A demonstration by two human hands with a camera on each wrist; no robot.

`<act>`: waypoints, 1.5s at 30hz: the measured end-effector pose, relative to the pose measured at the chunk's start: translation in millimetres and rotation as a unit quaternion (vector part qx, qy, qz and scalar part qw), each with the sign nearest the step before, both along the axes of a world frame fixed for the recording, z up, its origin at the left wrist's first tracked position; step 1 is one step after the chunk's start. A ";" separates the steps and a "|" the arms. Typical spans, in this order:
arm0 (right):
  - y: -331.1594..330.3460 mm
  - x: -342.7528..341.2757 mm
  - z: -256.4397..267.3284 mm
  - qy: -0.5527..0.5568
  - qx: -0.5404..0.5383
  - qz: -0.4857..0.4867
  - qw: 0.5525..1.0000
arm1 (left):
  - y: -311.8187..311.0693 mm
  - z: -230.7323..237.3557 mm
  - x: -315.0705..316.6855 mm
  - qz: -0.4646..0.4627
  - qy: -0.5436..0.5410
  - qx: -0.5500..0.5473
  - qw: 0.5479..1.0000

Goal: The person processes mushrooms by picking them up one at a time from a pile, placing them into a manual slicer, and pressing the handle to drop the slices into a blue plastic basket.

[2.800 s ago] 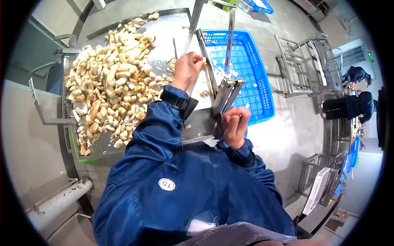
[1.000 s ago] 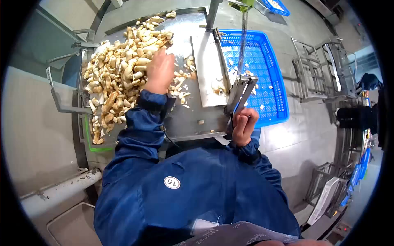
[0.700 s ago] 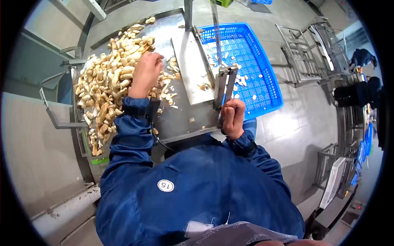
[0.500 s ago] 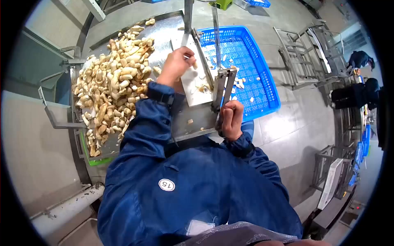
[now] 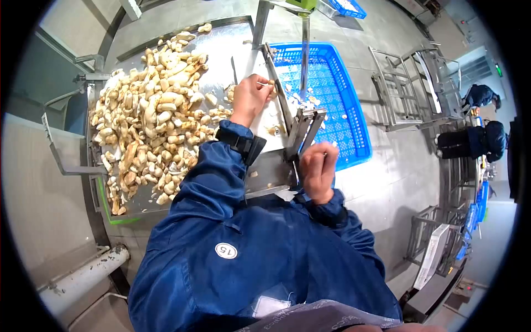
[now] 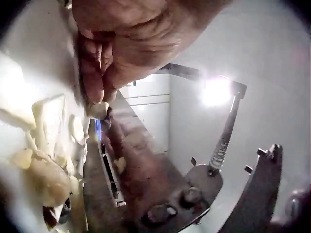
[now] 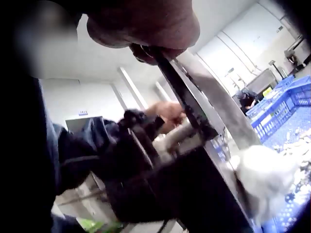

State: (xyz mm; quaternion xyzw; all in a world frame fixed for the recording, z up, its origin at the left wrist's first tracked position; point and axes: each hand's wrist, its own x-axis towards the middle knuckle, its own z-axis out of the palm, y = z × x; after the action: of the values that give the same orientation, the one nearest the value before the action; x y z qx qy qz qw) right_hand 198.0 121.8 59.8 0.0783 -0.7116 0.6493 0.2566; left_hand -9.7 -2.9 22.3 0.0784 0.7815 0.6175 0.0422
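My left hand (image 5: 251, 100) is over the white cutting board (image 5: 269, 119), right beside the long blade of a lever cutter (image 5: 280, 88). Its thumb and fingers pinch a pale mushroom piece (image 6: 99, 110), which shows at the blade's edge in the left wrist view. Cut bits of mushroom (image 6: 48, 121) lie on the board close to that hand. At the near end of the cutter, my right hand (image 5: 319, 172) grips the lever handle (image 7: 177, 85), its fingers curled round it. Most of the handle is hidden by this hand in the head view.
A large heap of mushrooms (image 5: 160, 110) covers the left of the metal table (image 5: 227, 39). Beyond the blade, a blue crate (image 5: 359, 130) holds scattered slices. A spring post (image 5: 305, 55) rises by the cutter. Metal racks (image 5: 412, 88) and other people (image 5: 470, 141) are further right.
My left hand reached over the mushroom heap, then came back right to the board and blade with a mushroom piece. The right hand has stayed at the lever handle.
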 end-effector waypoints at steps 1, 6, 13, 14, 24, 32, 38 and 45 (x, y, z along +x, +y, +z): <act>-1.7 -6.2 30.2 -0.034 -0.053 0.023 0.998 | 1.2 -3.2 -3.0 -0.006 0.003 -0.006 1.000; -10.4 -19.3 71.3 -0.069 -0.126 0.027 0.989 | 2.6 3.0 3.0 -0.014 -0.032 0.048 0.998; -6.2 -0.8 -1.5 -0.014 -0.012 -0.018 1.000 | 7.7 -28.2 -13.1 -0.002 0.032 0.036 0.999; -12.5 -8.0 36.2 -0.047 -0.052 -0.020 0.997 | 9.3 -40.7 -15.3 0.000 0.065 0.009 0.998; -0.2 -2.2 -19.8 -0.006 0.012 -0.023 1.000 | 1.7 -12.1 -1.5 -0.011 0.079 -0.044 0.996; -8.9 -4.4 9.0 -0.007 -0.089 -0.021 0.996 | 5.4 -15.6 1.2 0.008 0.119 -0.046 0.992; -11.0 -4.0 26.2 -0.049 -0.070 -0.010 0.996 | 5.9 -8.2 5.5 0.015 0.102 -0.051 0.993; -6.0 5.9 -20.9 -0.008 -0.076 -0.017 0.997 | 8.3 -29.2 -4.1 -0.021 0.078 0.037 0.996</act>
State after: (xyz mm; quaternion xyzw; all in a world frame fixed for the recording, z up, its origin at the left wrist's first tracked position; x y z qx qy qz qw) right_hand 204.0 115.9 38.9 0.0412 -0.6638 0.6974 0.2670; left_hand -13.7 5.4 -6.8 0.1446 0.7574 0.6367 -0.0088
